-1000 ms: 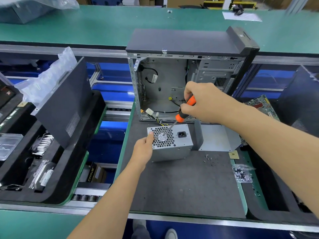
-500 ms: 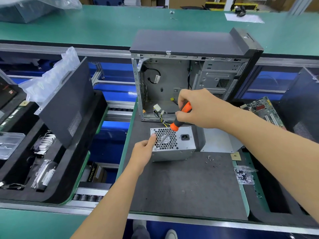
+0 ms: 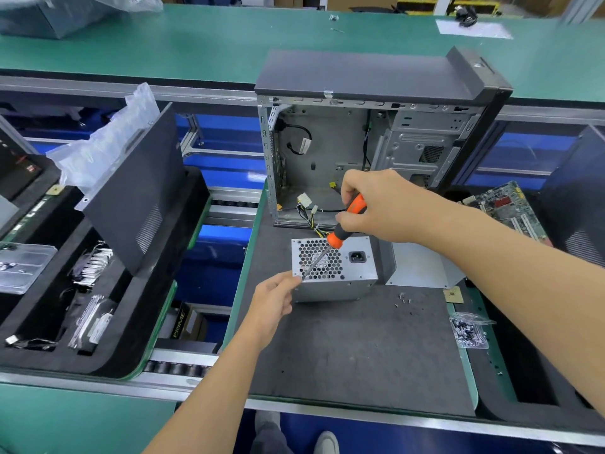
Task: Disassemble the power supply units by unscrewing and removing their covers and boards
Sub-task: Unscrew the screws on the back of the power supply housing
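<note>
A silver power supply unit point(image 3: 355, 273) with a honeycomb fan grille and a black socket lies on the dark grey work mat point(image 3: 353, 355). My left hand point(image 3: 275, 299) grips its front left corner. My right hand point(image 3: 383, 204) holds an orange and black screwdriver point(image 3: 340, 234), whose metal shaft slants down-left across the grille, its tip at the unit's front left corner beside my left thumb. Yellow and black cables run from behind the unit into the open case.
An open computer case point(image 3: 376, 136) stands right behind the unit. A loose metal plate point(image 3: 422, 267) lies to the right, with small screws point(image 3: 404, 301) and a bag of screws point(image 3: 469, 332) nearby. A circuit board point(image 3: 507, 204) lies at right. Black trays with parts and a leaning panel point(image 3: 137, 191) fill the left.
The screwdriver tip has moved from the middle of the fan grille down-left to the unit's front left corner. My left hand has stayed on that corner.
</note>
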Demonstrator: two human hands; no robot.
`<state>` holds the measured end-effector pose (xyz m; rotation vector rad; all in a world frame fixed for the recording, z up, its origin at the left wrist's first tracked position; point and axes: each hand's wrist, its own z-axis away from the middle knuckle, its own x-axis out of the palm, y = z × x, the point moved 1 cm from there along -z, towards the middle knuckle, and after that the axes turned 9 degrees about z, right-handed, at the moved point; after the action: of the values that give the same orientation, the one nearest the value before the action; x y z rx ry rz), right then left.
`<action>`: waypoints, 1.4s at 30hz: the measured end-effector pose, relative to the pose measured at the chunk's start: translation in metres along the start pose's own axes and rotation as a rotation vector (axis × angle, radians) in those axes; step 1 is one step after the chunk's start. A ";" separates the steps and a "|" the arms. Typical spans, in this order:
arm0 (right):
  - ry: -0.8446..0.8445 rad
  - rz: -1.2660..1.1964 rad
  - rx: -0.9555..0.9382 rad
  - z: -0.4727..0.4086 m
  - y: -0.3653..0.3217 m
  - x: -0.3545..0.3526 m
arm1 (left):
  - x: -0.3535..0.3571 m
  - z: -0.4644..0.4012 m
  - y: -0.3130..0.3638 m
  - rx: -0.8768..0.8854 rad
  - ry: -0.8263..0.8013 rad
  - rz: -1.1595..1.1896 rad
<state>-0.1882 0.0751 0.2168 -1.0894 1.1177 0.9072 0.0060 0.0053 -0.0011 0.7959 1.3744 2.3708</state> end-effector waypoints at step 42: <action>-0.273 0.281 -0.352 -0.023 -0.088 -0.028 | 0.011 0.000 -0.004 0.163 0.063 -0.178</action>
<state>-0.1156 0.0305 0.2602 -1.0622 0.9151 1.4709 -0.0028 0.0123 -0.0014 0.6140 1.6089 2.1869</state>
